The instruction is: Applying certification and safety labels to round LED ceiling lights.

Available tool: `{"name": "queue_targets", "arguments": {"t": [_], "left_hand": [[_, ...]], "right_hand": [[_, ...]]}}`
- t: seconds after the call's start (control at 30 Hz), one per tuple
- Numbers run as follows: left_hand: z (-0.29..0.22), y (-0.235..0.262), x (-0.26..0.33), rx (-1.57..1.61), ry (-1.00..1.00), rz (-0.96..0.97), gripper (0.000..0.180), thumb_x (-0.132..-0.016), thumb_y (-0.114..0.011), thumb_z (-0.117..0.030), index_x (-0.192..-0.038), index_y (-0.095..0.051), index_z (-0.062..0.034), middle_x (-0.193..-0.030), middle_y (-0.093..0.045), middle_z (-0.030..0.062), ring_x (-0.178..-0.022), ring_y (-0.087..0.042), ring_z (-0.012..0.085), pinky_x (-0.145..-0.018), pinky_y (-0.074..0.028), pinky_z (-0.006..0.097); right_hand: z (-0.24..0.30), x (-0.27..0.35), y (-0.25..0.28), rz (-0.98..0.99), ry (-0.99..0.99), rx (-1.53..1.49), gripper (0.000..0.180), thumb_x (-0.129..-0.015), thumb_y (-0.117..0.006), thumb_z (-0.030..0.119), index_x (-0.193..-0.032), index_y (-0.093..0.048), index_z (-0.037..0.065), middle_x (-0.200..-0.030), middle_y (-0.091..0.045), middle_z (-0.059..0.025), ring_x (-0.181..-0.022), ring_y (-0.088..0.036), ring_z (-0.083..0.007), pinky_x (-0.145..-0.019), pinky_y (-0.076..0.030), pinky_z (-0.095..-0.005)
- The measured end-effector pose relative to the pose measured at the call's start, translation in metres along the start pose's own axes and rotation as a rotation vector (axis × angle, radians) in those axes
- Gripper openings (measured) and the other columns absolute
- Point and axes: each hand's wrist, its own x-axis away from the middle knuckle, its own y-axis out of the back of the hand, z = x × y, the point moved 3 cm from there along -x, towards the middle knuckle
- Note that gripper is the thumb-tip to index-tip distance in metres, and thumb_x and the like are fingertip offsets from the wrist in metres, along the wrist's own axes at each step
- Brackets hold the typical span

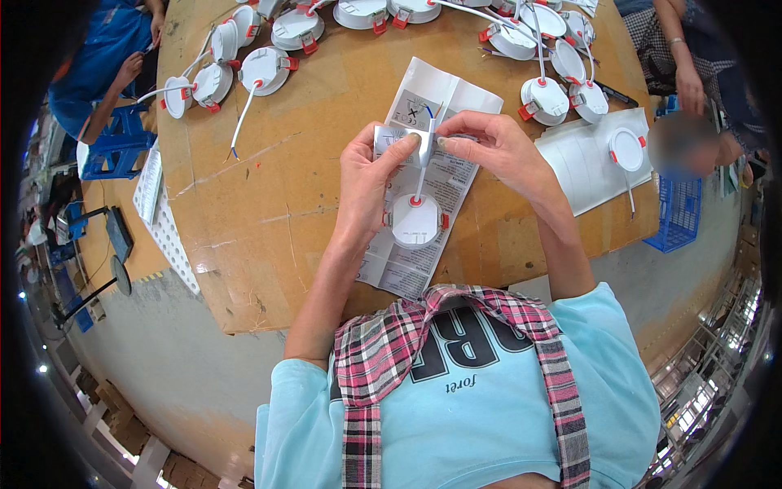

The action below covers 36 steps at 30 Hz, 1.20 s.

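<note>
A pale label [383,145] lies against the white cord [420,179] of a round light [415,223], which rests on a printed sheet [399,275] on a brown table [285,196], directly before the person. The left hand [368,163] is clamped on the label, thumb on top; the right hand [498,151] has thumb and forefinger close together beside the cord, though whether they grip anything I cannot tell. Beyond, more lights [297,30] crowd the far edge, and another sits on white paper [580,178] at right.

Lamp [415,222] on label sheet [456,175], other lamps [296,29] behind
</note>
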Motion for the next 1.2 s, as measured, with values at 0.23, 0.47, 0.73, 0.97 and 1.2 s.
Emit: {"name": "queue_targets", "arguments": {"t": [0.23,0.47,0.73,0.97,1.2], "left_hand": [[-0.002,-0.009,0.001,0.045,0.003,0.055,0.019,-0.089,-0.067,-0.011,-0.102,-0.060,-0.0004,-0.096,-0.068,0.0080,-0.083,-0.065,0.0115,-0.078,-0.053,0.028],[0.002,-0.007,0.000,0.035,0.001,0.064,0.024,-0.089,-0.067,-0.012,-0.107,-0.060,0.0014,-0.098,-0.068,0.0095,-0.085,-0.065,0.0127,-0.080,-0.054,0.030],[0.003,-0.005,0.002,-0.176,-0.083,0.067,0.030,-0.093,-0.061,-0.014,-0.116,-0.057,0.0046,-0.101,-0.068,0.0099,-0.089,-0.064,0.0123,-0.080,-0.053,0.028],[-0.016,0.004,0.037,-0.231,-0.357,-0.268,0.024,-0.091,-0.063,-0.013,-0.106,-0.059,0.0057,-0.097,-0.068,0.0121,-0.088,-0.063,0.0149,-0.080,-0.049,0.027],[-0.004,-0.009,0.065,-0.904,-0.609,-0.300,0.024,-0.081,-0.073,-0.008,-0.102,-0.063,-0.0016,-0.099,-0.059,0.0103,-0.093,-0.059,0.0214,-0.079,-0.045,0.030]], "right_hand": [[0.000,-0.003,0.004,-0.125,0.068,-0.059,0.029,-0.088,-0.067,0.022,-0.104,-0.066,-0.002,-0.099,-0.064,-0.0066,-0.096,-0.061,-0.0153,-0.085,-0.047,-0.0290],[0.006,-0.007,-0.001,-0.069,0.145,0.177,0.028,-0.083,-0.073,0.023,-0.095,-0.067,-0.001,-0.093,-0.064,-0.0052,-0.088,-0.061,-0.0128,-0.079,-0.048,-0.0281],[0.003,-0.005,0.003,-0.091,0.048,0.107,0.023,-0.080,-0.074,0.020,-0.086,-0.067,0.000,-0.083,-0.063,-0.0019,-0.077,-0.058,-0.0094,-0.070,-0.045,-0.0252],[0.011,0.002,0.001,-0.139,0.106,0.150,0.020,-0.078,-0.075,0.019,-0.084,-0.069,0.001,-0.089,-0.062,-0.0012,-0.081,-0.058,-0.0100,-0.072,-0.045,-0.0250],[0.012,0.004,-0.004,-0.183,0.118,0.159,0.019,-0.078,-0.075,0.017,-0.088,-0.071,0.001,-0.093,-0.063,-0.0030,-0.085,-0.060,-0.0124,-0.076,-0.047,-0.0264]]}}
